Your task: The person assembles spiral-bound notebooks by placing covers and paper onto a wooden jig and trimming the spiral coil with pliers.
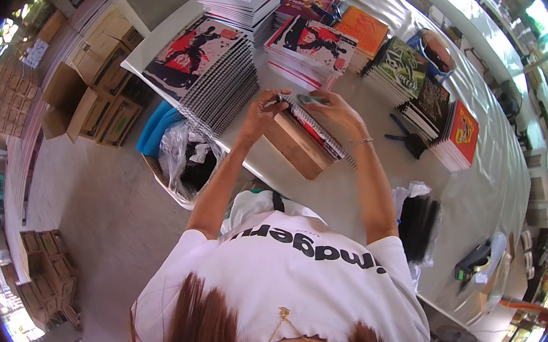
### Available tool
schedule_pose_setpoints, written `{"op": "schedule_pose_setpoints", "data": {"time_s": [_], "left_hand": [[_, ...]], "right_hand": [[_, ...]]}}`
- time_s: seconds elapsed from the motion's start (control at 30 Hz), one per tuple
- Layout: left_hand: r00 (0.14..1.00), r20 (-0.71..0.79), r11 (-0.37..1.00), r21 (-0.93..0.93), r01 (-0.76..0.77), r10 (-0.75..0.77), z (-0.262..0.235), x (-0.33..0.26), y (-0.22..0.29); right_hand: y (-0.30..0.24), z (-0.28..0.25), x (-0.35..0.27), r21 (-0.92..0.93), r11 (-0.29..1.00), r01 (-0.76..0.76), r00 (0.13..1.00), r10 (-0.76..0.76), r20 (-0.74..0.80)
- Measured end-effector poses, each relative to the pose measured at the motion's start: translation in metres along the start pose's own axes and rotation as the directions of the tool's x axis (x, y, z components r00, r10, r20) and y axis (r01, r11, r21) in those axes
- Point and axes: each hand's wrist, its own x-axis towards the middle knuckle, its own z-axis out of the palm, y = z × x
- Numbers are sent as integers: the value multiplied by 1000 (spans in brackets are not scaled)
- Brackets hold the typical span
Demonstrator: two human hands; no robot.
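Note:
In front of me a spiral-bound notebook (315,130) stands on edge, its coil along the top, beside a long brown wooden block (292,145). My left hand (264,111) is at the far left end of the notebook, its fingers curled in; what they pinch, if anything, is too small to tell. My right hand (338,109) is closed on a small grey-green thing (309,99) over the coil, near the same end. The exact kind of that thing does not show. Just beyond my hands lies a stack of red, black and white books (315,45).
A tall stack of coil-bound notebooks (195,62) stands at left. More stacks, orange (362,30), green (397,67) and red (461,134), line the right. Dark-handled pliers (411,140) lie near them. A plastic-lined bin (185,155) is below the left table edge.

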Motion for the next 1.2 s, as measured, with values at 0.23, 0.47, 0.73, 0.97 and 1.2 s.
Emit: {"op": "schedule_pose_setpoints", "data": {"time_s": [0.23, 0.47, 0.73, 0.97, 1.2], "left_hand": [[999, -28, 968, 248, -35, 43, 17, -36, 17], [952, 163, 854, 423, -304, 259, 1, -25, 31], [940, 218, 846, 416, -333, 263, 2, -19, 37], [896, 380, 757, 509, -410, 229, -13, -9, 28], [899, 343, 802, 435, -410, 274, -5, -11, 36]], "right_hand": [[103, -32, -138, -103, 955, -277, 854, 196, -481], [93, 88, -268, -336, 471, -816, 517, 332, -789], [72, 125, -284, -532, 361, -766, 532, -109, -840], [95, 130, -320, -478, 384, -790, 521, 9, -854], [78, 133, -284, -259, 195, -946, 238, -126, -963]]}}
